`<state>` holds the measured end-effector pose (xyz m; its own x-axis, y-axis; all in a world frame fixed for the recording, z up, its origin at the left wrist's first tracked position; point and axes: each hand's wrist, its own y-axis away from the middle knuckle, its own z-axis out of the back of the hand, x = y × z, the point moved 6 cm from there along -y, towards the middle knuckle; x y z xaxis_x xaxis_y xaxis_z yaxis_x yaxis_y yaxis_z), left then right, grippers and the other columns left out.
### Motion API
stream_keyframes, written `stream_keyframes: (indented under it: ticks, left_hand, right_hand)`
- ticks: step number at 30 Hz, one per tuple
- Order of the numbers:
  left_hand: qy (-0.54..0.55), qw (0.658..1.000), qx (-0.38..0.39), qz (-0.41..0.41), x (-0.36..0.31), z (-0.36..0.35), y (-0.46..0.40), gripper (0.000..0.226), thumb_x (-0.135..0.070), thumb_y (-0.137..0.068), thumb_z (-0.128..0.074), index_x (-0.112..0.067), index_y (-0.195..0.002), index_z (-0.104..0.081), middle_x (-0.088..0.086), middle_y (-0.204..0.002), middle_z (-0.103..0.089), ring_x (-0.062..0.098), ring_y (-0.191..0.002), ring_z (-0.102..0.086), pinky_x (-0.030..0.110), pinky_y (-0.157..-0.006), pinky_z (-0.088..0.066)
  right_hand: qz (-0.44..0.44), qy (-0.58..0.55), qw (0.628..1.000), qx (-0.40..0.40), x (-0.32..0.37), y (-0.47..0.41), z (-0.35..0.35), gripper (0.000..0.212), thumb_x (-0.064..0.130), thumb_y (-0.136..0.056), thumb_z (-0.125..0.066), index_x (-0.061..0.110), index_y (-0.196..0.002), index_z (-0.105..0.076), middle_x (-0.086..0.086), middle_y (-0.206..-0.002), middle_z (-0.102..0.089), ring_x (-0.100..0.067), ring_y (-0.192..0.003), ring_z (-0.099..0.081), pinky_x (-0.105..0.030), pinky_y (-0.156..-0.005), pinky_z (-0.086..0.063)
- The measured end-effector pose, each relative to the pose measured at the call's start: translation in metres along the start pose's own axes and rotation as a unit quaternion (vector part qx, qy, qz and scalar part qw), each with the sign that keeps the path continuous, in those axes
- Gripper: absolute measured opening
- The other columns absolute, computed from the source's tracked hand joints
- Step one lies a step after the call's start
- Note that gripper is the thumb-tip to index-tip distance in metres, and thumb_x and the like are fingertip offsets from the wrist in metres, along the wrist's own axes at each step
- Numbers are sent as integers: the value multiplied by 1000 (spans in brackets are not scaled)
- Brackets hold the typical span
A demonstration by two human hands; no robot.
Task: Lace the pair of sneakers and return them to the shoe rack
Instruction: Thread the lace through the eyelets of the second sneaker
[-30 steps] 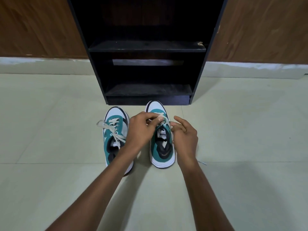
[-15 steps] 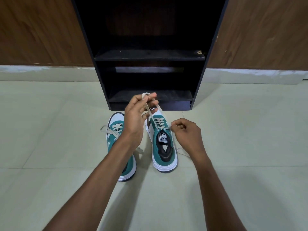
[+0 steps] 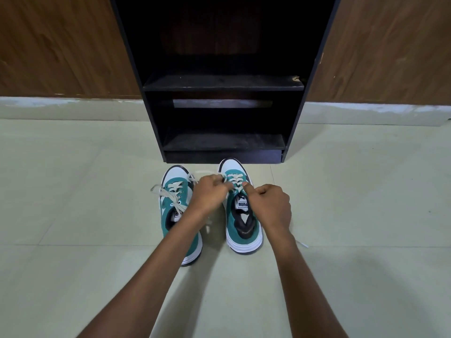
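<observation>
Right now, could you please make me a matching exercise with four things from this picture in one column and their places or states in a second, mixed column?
Things:
1. left sneaker
2. right sneaker
3. shoe rack
4. loose lace end

Places or states:
A. stands against the wall, shelves bare
B. lies on the floor to the right of the right forearm
C. both hands work on its laces
D. no hand on its laces; the left forearm crosses over it

Pairs: 1-D, 2-C, 3-A, 4-B
</observation>
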<state>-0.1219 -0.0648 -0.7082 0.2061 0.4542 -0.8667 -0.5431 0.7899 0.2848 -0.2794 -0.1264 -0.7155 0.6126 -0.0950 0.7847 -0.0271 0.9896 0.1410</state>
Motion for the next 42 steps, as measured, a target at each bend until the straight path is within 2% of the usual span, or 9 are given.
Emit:
stream_keyframes:
  ticks: [5,8,11,16,20,26,31,38,42]
  left_hand:
    - [-73,996,-55,21,8,0,-7,55,-65,-81,-69,-10,-73,-65,3,-71,-68,27,-74,-67,33,-67,-50]
    - [-157,976,-151,-14,5,7,-4,69,-65,-79,-71,-8,-112,-51,10,-112,-58,30,-104,-56,39,-82,-48]
    - [-227,930,-262,-121,-10,16,12,71,-59,-79,-73,-8,-115,-40,15,-118,-51,35,-106,-53,41,-81,-48]
    - [-292,947,-133,-27,2,2,5,68,-72,-87,-53,-8,-111,-49,15,-107,-68,40,-100,-66,39,-74,-47]
    - [-135,990,-40,30,13,-7,-1,52,-65,-88,-55,-15,-73,-59,10,-79,-70,33,-80,-69,36,-70,-53]
    - [165,985,-39,33,6,-10,2,5,-12,-83,-63,-10,-81,-67,3,-78,-67,16,-71,-58,28,-66,-49]
    - [293,955,-29,-30,-11,-9,7,27,2,-88,-50,-8,-100,-72,0,-88,-70,6,-75,-61,16,-67,-49]
    - [245,959,19,-139,-23,-12,0,23,-5,-99,-54,-11,-109,-74,-6,-108,-75,-6,-92,-67,9,-87,-50]
    - [199,967,12,-160,-18,-13,-7,30,1,-98,-54,-18,-109,-74,-7,-102,-74,4,-94,-69,23,-96,-53]
  right_hand:
    - [-54,-118,991,14,3,-8,-12,32,49,-74,-77,17,-73,-76,-2,-80,-77,-28,-82,-71,-38,-81,-59]
    - [-74,-174,982,20,9,-11,-16,11,29,-69,-81,21,-70,-74,-1,-78,-76,-26,-79,-74,-43,-83,-61]
    - [-82,-205,975,17,10,-14,-15,25,19,-69,-80,22,-92,-71,-3,-86,-76,-24,-81,-75,-42,-84,-62]
    - [-98,-220,970,-24,5,-12,-9,36,26,-67,-81,20,-100,-66,3,-83,-72,-24,-84,-74,-42,-85,-61]
    - [-127,-149,980,-12,-3,-7,-14,46,57,-62,-76,14,-77,-73,-5,-83,-75,-27,-76,-72,-43,-77,-61]
    - [-99,-224,970,0,1,-9,-14,8,21,-75,-74,19,-79,-81,2,-81,-78,-23,-82,-73,-41,-86,-61]
    - [-55,-221,974,12,12,-16,-14,9,18,-83,-68,16,-90,-73,3,-86,-75,-20,-86,-71,-36,-84,-59]
    - [-72,-201,977,0,5,-21,-12,23,16,-76,-79,18,-97,-69,-5,-91,-74,-21,-77,-73,-33,-75,-60]
    - [-49,-232,970,50,7,-22,-14,21,15,-76,-78,20,-96,-74,-2,-88,-78,-19,-80,-75,-35,-78,-61]
